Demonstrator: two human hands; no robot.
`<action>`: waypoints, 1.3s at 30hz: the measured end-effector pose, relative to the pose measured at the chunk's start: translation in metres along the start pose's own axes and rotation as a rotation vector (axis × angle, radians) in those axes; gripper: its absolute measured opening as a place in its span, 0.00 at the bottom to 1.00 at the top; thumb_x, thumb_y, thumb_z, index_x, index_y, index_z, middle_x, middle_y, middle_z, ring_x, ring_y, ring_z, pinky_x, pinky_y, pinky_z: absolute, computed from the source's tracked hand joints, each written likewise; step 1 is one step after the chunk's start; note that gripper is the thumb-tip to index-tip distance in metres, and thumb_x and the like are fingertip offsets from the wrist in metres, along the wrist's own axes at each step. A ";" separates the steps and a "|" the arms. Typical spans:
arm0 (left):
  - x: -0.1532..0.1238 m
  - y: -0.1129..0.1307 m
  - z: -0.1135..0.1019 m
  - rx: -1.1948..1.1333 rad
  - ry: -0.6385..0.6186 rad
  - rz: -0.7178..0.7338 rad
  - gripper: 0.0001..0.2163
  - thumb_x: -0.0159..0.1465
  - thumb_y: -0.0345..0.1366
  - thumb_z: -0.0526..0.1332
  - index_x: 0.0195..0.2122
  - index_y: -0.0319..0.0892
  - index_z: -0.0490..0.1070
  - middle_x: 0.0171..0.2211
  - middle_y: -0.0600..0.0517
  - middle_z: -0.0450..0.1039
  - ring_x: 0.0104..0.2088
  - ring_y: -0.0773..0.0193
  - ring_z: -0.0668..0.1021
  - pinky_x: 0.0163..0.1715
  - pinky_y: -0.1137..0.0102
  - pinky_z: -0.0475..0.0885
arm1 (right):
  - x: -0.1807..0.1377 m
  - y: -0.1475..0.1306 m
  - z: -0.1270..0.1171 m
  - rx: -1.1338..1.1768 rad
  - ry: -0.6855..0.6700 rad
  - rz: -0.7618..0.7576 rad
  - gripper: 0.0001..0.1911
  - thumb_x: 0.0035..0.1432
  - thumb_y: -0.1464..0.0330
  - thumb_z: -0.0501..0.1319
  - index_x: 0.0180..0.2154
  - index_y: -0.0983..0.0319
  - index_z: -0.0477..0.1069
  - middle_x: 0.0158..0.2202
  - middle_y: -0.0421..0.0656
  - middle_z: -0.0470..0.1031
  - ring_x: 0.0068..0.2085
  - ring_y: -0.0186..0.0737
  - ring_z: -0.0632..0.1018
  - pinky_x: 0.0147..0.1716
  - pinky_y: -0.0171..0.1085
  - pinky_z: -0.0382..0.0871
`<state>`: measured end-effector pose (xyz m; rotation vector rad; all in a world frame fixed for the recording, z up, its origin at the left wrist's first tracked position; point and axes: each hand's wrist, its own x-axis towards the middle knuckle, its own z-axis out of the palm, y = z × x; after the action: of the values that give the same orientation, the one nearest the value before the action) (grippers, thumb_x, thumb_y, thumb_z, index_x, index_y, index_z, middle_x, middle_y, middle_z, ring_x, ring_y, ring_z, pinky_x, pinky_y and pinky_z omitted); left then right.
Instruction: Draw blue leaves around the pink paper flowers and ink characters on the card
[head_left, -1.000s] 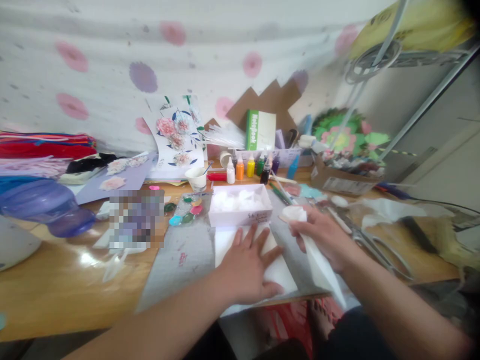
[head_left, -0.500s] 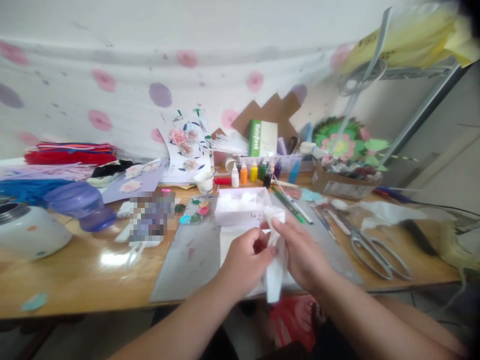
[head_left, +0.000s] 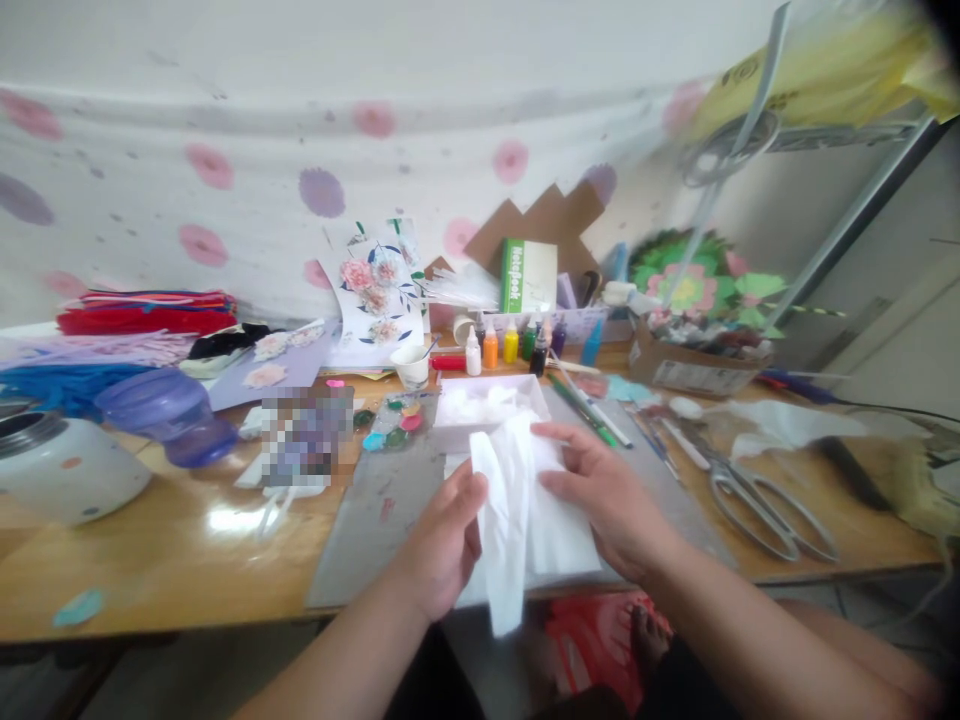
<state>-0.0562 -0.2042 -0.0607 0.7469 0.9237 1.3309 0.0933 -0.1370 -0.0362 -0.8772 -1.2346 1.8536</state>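
A creased white tissue [head_left: 502, 520] hangs between my two hands above the grey mat [head_left: 375, 540], its lower end reaching past the table's front edge. My left hand [head_left: 446, 530] grips the left side, thumb in front. On the other side, the fingertips and thumb of my right hand [head_left: 611, 495] close at the upper right edge; the exact contact is blurred. Behind it, white paper [head_left: 566, 530] lies on the mat. Just beyond stands a white box [head_left: 457, 408] with white wads inside.
Small paint bottles [head_left: 511, 342] and a white cup [head_left: 410, 368] stand behind the box. A paint-daubed palette [head_left: 394, 420] lies left of it. Green pens [head_left: 581, 410] and large scissors [head_left: 757, 505] lie to the right. A white pot [head_left: 75, 470] stands far left.
My hands have moved apart, the left one leftward. The tissue, a narrow folded strip before, is now spread wider between them. The view has shifted slightly.
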 end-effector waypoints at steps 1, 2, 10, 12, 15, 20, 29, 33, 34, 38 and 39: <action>0.001 0.001 -0.001 0.026 0.039 0.000 0.27 0.50 0.52 0.68 0.45 0.41 0.67 0.32 0.48 0.74 0.31 0.58 0.77 0.31 0.66 0.71 | 0.001 0.001 0.000 -0.056 0.007 -0.006 0.26 0.44 0.69 0.67 0.47 0.55 0.68 0.35 0.38 0.76 0.32 0.37 0.76 0.32 0.36 0.70; 0.002 0.002 -0.002 0.055 0.091 0.002 0.27 0.49 0.48 0.70 0.45 0.40 0.68 0.33 0.47 0.75 0.32 0.57 0.78 0.33 0.65 0.72 | 0.002 0.002 0.000 -0.112 0.009 -0.011 0.24 0.45 0.68 0.66 0.47 0.55 0.69 0.37 0.38 0.76 0.33 0.37 0.76 0.32 0.36 0.70; 0.009 0.003 -0.030 0.331 0.357 0.046 0.18 0.53 0.42 0.65 0.42 0.36 0.70 0.36 0.45 0.77 0.37 0.54 0.78 0.39 0.62 0.72 | 0.020 0.009 -0.028 -0.519 0.031 0.109 0.22 0.47 0.73 0.62 0.47 0.59 0.74 0.31 0.41 0.77 0.23 0.32 0.72 0.21 0.31 0.64; 0.008 0.001 -0.036 0.472 0.386 0.060 0.17 0.54 0.41 0.64 0.43 0.38 0.70 0.34 0.47 0.76 0.36 0.55 0.78 0.37 0.65 0.71 | 0.024 0.011 -0.032 -0.624 0.014 0.107 0.22 0.47 0.73 0.62 0.47 0.58 0.75 0.32 0.41 0.78 0.24 0.33 0.73 0.22 0.32 0.65; 0.006 0.000 -0.041 0.718 0.443 0.073 0.22 0.54 0.36 0.63 0.50 0.41 0.65 0.26 0.54 0.73 0.29 0.60 0.76 0.32 0.68 0.69 | 0.027 0.012 -0.034 -0.800 -0.014 0.045 0.23 0.46 0.74 0.62 0.46 0.57 0.76 0.38 0.42 0.78 0.31 0.39 0.76 0.31 0.37 0.70; 0.007 0.002 -0.040 1.105 0.443 0.090 0.30 0.56 0.32 0.60 0.60 0.49 0.54 0.17 0.61 0.62 0.23 0.61 0.71 0.27 0.71 0.61 | 0.030 0.014 -0.034 -1.076 -0.062 -0.095 0.26 0.43 0.77 0.62 0.48 0.59 0.75 0.50 0.45 0.74 0.49 0.49 0.73 0.53 0.44 0.62; 0.008 0.001 -0.042 1.514 0.334 0.076 0.22 0.60 0.34 0.57 0.56 0.50 0.60 0.24 0.55 0.68 0.29 0.56 0.74 0.30 0.68 0.64 | 0.029 0.016 -0.038 -1.315 -0.143 -0.124 0.30 0.44 0.75 0.61 0.53 0.64 0.70 0.51 0.49 0.72 0.49 0.49 0.73 0.51 0.43 0.64; 0.006 -0.001 -0.043 1.625 0.288 0.077 0.22 0.60 0.33 0.57 0.56 0.49 0.59 0.25 0.54 0.70 0.29 0.56 0.75 0.29 0.67 0.65 | 0.029 0.017 -0.039 -1.355 -0.159 -0.119 0.30 0.45 0.75 0.61 0.54 0.64 0.69 0.51 0.49 0.72 0.47 0.48 0.75 0.49 0.43 0.66; 0.006 0.000 -0.044 1.650 0.279 0.083 0.21 0.60 0.33 0.58 0.56 0.48 0.60 0.27 0.54 0.71 0.29 0.56 0.75 0.30 0.67 0.66 | 0.029 0.018 -0.039 -1.362 -0.162 -0.124 0.30 0.45 0.75 0.61 0.54 0.64 0.69 0.52 0.50 0.71 0.47 0.48 0.75 0.49 0.43 0.66; 0.003 0.006 -0.040 1.754 0.314 0.149 0.13 0.60 0.34 0.58 0.47 0.44 0.68 0.40 0.46 0.69 0.35 0.55 0.75 0.34 0.63 0.69 | 0.029 0.023 -0.040 -1.382 -0.160 -0.158 0.31 0.44 0.74 0.62 0.54 0.64 0.69 0.53 0.52 0.70 0.51 0.51 0.72 0.54 0.46 0.62; 0.002 0.007 -0.037 1.776 0.323 0.180 0.11 0.60 0.34 0.58 0.44 0.43 0.70 0.42 0.45 0.68 0.37 0.53 0.74 0.36 0.61 0.69 | 0.028 0.024 -0.041 -1.386 -0.161 -0.169 0.31 0.44 0.74 0.62 0.53 0.65 0.70 0.52 0.53 0.70 0.52 0.51 0.72 0.54 0.46 0.62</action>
<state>-0.0922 -0.2034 -0.0717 1.9534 2.3332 0.4363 0.1086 -0.1012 -0.0752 -1.2021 -2.6273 0.7200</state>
